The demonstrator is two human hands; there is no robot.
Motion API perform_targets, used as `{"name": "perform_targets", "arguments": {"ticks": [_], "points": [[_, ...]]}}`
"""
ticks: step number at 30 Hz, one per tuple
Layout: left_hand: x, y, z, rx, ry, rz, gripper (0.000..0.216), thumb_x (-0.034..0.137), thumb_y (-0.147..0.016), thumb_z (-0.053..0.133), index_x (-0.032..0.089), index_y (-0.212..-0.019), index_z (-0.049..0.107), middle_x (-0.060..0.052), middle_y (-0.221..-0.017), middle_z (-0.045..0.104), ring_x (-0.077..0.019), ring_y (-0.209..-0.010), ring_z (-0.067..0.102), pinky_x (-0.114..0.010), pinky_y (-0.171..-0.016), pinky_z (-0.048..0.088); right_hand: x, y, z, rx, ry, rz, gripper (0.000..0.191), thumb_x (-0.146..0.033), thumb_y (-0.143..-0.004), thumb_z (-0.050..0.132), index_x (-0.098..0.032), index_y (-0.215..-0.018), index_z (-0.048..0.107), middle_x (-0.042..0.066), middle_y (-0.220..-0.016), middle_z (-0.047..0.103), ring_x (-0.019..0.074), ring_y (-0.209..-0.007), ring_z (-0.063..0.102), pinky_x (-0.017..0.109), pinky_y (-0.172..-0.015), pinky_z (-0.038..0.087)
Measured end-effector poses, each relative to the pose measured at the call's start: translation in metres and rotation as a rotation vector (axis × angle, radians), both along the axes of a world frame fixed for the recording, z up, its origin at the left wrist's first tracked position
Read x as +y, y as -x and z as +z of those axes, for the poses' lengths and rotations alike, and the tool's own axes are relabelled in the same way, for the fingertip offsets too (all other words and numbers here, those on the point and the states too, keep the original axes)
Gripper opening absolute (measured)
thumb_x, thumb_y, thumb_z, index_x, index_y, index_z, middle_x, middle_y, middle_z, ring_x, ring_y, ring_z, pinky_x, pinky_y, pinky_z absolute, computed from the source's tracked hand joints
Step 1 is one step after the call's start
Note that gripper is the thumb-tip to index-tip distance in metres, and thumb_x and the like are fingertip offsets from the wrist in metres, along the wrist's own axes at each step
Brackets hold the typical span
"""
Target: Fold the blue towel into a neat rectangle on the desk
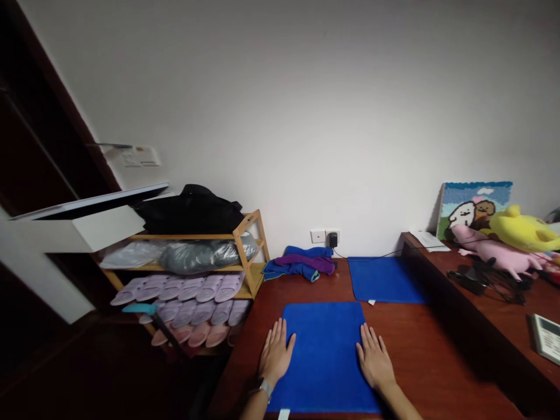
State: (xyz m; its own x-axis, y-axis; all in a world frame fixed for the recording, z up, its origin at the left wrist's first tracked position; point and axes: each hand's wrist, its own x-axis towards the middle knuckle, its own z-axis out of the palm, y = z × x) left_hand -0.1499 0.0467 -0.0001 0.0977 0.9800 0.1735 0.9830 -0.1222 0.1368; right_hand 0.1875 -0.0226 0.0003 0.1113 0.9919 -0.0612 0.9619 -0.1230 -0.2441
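Observation:
A blue cloth (324, 361) lies spread out flat on the reddish-brown wooden table (420, 344), with a white tag at its near left corner. My left hand (276, 353) rests flat over the cloth's left edge, thumb out on the fabric. On the opposite edge lies my right hand (375, 357), palm down with its thumb touching the cloth. Neither hand holds anything. Farther back, a second blue cloth (387, 280) is laid flat near the wall. To its left sits a crumpled pile of blue and purple cloths (301, 262).
A wooden shoe rack (249, 256) with several slippers and a black bag (192, 213) stands at left. On the raised surface at right are a pink plush toy (490, 251), a yellow plush toy (522, 230), cables and a calculator (546, 337). A plugged-in adapter (333, 240) trails a wire.

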Motion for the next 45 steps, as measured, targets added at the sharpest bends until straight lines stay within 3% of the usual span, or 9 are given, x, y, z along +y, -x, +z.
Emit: {"name": "perform_targets", "arguments": {"ticks": [4, 10, 22, 25, 28, 31, 34, 37, 45], "points": [[0.004, 0.000, -0.015, 0.015, -0.048, 0.015, 0.077, 0.063, -0.102, 0.023, 0.012, -0.159, 0.031, -0.013, -0.166, 0.029, -0.0274, -0.154, 0.027, -0.048, -0.125, 0.027, 0.014, 0.002, 0.010, 0.015, 0.014, -0.017, 0.070, -0.050, -0.100, 0.013, -0.018, -0.161, 0.025, 0.002, -0.167, 0.024, 0.0233, -0.156, 0.017, 0.047, -0.128, 0.012], [0.004, -0.001, -0.013, 0.013, -0.052, 0.003, 0.075, 0.062, -0.103, 0.023, 0.014, -0.160, 0.030, -0.012, -0.165, 0.030, -0.0278, -0.153, 0.028, -0.050, -0.125, 0.027, 0.069, 0.001, 0.033, 0.047, 0.001, -0.013, 0.067, -0.045, -0.102, 0.012, -0.017, -0.162, 0.017, 0.000, -0.170, 0.016, 0.0194, -0.157, 0.011, 0.041, -0.127, 0.009], [0.001, -0.003, 0.001, 0.073, -0.088, -0.034, 0.069, 0.055, -0.104, 0.025, 0.014, -0.159, 0.033, -0.011, -0.164, 0.034, -0.0267, -0.152, 0.031, -0.049, -0.125, 0.027, 0.089, -0.005, 0.006, 0.052, -0.028, -0.005, 0.070, -0.047, -0.102, 0.011, -0.011, -0.162, 0.015, 0.004, -0.170, 0.015, 0.0194, -0.157, 0.009, 0.039, -0.127, 0.004], [0.005, -0.035, 0.017, 0.051, -0.151, -0.105, 0.065, 0.050, -0.106, 0.022, 0.014, -0.161, 0.028, -0.010, -0.166, 0.032, -0.0256, -0.154, 0.027, -0.050, -0.126, 0.025, 0.091, -0.006, 0.004, 0.064, -0.035, -0.004, 0.071, -0.048, -0.101, 0.012, -0.011, -0.162, 0.016, 0.004, -0.170, 0.016, 0.0202, -0.157, 0.010, 0.040, -0.127, 0.005], [0.013, -0.097, 0.027, -0.005, -0.128, -0.295, 0.062, 0.046, -0.107, 0.019, 0.019, -0.163, 0.021, -0.007, -0.166, 0.032, -0.0242, -0.154, 0.027, -0.049, -0.126, 0.027, 0.092, -0.007, 0.002, 0.050, -0.042, -0.007, 0.071, -0.047, -0.101, 0.012, -0.010, -0.162, 0.016, 0.005, -0.170, 0.016, 0.0209, -0.157, 0.011, 0.041, -0.127, 0.005], [0.024, -0.161, 0.023, -0.044, -0.053, -0.508, 0.061, 0.045, -0.107, 0.018, 0.022, -0.163, 0.016, -0.004, -0.167, 0.029, -0.0232, -0.155, 0.025, -0.047, -0.127, 0.025, 0.093, -0.008, -0.002, 0.044, -0.047, 0.010, 0.070, -0.045, -0.101, 0.014, -0.011, -0.161, 0.018, 0.005, -0.169, 0.017, 0.0209, -0.157, 0.012, 0.041, -0.127, 0.005], [0.036, -0.192, 0.009, -0.063, 0.032, -0.493, 0.063, 0.047, -0.107, 0.015, 0.020, -0.163, 0.015, -0.007, -0.167, 0.029, -0.0245, -0.155, 0.025, -0.049, -0.126, 0.025, 0.094, -0.010, -0.005, 0.042, -0.049, 0.032, 0.069, -0.044, -0.100, 0.015, -0.012, -0.162, 0.021, 0.005, -0.169, 0.018, 0.0203, -0.157, 0.012, 0.041, -0.127, 0.005], [0.045, -0.175, 0.001, -0.058, 0.070, -0.410, 0.064, 0.050, -0.106, 0.015, 0.020, -0.163, 0.018, -0.007, -0.168, 0.027, -0.0237, -0.155, 0.022, -0.048, -0.127, 0.023, 0.093, -0.009, -0.004, 0.035, -0.048, 0.015, 0.069, -0.044, -0.100, 0.014, -0.012, -0.162, 0.019, 0.004, -0.169, 0.019, 0.0199, -0.157, 0.013, 0.042, -0.127, 0.006], [0.065, -0.035, 0.010, 0.048, 0.048, -0.092, 0.065, 0.050, -0.106, 0.020, 0.018, -0.161, 0.026, -0.009, -0.166, 0.032, -0.0250, -0.154, 0.026, -0.048, -0.125, 0.025, 0.091, -0.008, 0.001, 0.037, -0.032, -0.003, 0.070, -0.048, -0.101, 0.010, -0.012, -0.162, 0.016, 0.003, -0.170, 0.016, 0.0188, -0.157, 0.010, 0.040, -0.128, 0.007]]}}
